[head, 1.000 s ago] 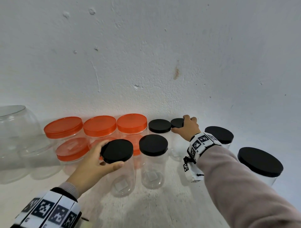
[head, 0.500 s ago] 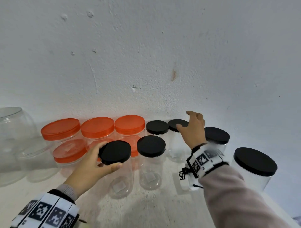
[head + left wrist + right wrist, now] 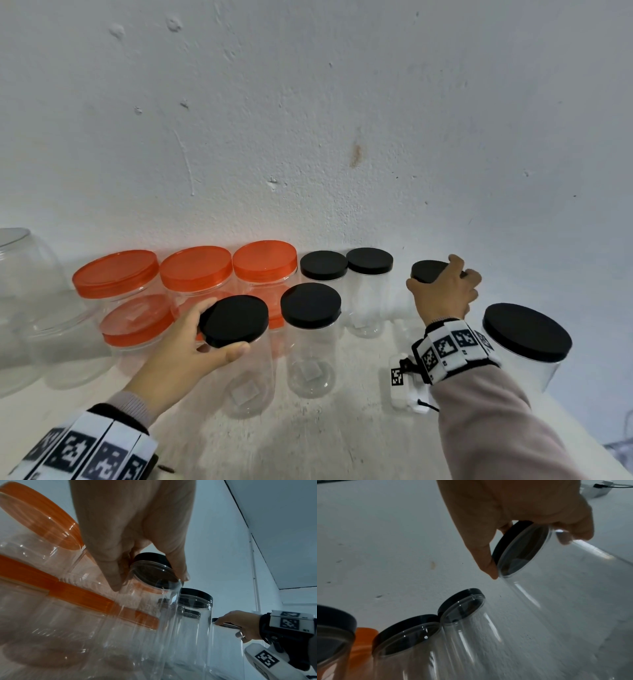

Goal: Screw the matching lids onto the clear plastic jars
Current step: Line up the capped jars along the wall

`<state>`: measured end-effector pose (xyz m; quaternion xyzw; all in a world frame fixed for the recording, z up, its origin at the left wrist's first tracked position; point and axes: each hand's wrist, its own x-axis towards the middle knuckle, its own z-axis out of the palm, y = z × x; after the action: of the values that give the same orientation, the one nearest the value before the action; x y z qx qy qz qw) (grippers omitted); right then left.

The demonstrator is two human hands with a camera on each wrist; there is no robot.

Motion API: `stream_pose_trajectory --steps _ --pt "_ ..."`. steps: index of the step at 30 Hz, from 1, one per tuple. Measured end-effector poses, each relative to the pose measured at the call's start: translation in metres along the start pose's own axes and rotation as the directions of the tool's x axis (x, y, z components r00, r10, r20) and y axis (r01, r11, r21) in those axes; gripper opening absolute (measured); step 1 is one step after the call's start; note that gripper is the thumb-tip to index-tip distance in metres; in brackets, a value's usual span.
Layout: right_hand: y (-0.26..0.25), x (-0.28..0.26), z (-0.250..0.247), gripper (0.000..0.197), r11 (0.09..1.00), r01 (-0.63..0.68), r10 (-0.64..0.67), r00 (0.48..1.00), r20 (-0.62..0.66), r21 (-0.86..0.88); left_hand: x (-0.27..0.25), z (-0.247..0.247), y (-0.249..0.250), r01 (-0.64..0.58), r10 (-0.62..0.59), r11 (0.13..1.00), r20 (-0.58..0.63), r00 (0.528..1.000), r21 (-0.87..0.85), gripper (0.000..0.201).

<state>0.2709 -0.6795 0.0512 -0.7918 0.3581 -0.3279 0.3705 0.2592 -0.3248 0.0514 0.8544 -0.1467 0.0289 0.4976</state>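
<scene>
My left hand [image 3: 219, 329] grips the black lid [image 3: 234, 320] of a tall clear jar [image 3: 251, 383] in the front row; thumb and fingers curl round the lid's rim [image 3: 150, 557]. My right hand [image 3: 440, 274] grips another black lid [image 3: 426, 269] at the back right, its jar mostly hidden behind the hand. In the right wrist view the thumb and fingers [image 3: 488, 561] pinch this lid [image 3: 506, 540] on its clear jar [image 3: 565, 588].
Black-lidded jars stand at the front middle [image 3: 310, 305] and at the back [image 3: 323, 265] [image 3: 370, 261], and a wide one [image 3: 527, 332] at the right. Several orange-lidded jars [image 3: 195, 267] crowd the left. Lidless clear jars [image 3: 24, 274] sit far left. The wall is close behind.
My right hand let go of a back-row lid, lifted, moved right and took hold of the lid of the jar further right. My left hand kept its grip.
</scene>
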Motion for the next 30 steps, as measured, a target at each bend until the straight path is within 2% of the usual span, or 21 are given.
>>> stream_pose_trajectory --steps 4,9,15,21,24,30 --pt "-0.002 0.013 0.004 0.082 0.992 0.022 -0.025 0.999 0.023 0.126 0.0 0.0 -0.001 0.003 -0.003 1.0 -0.002 1.0 -0.006 0.087" --pt "-0.001 0.029 0.013 0.084 0.979 0.068 -0.086 0.993 0.083 0.192 -0.001 0.0 0.0 0.002 -0.002 1.0 -0.009 1.0 -0.02 0.079" --pt "0.0 0.041 0.019 0.087 0.972 0.077 -0.114 0.981 0.158 0.223 -0.001 0.0 0.0 0.009 -0.01 0.999 -0.007 1.0 -0.036 0.077" --pt "0.011 0.037 0.022 0.1 0.98 0.016 -0.053 0.982 0.18 0.199 -0.001 0.0 -0.001 0.004 -0.004 0.999 -0.008 1.0 -0.036 0.08" --pt "0.009 0.036 0.024 0.103 0.977 0.027 -0.068 0.98 0.189 0.212 -0.002 0.0 -0.001 0.007 -0.008 1.0 -0.007 1.0 -0.03 0.087" --pt "0.009 0.036 0.028 0.101 0.973 0.053 -0.096 0.978 0.185 0.223 0.0 0.001 -0.002 0.012 -0.012 0.999 -0.003 1.0 -0.037 0.086"
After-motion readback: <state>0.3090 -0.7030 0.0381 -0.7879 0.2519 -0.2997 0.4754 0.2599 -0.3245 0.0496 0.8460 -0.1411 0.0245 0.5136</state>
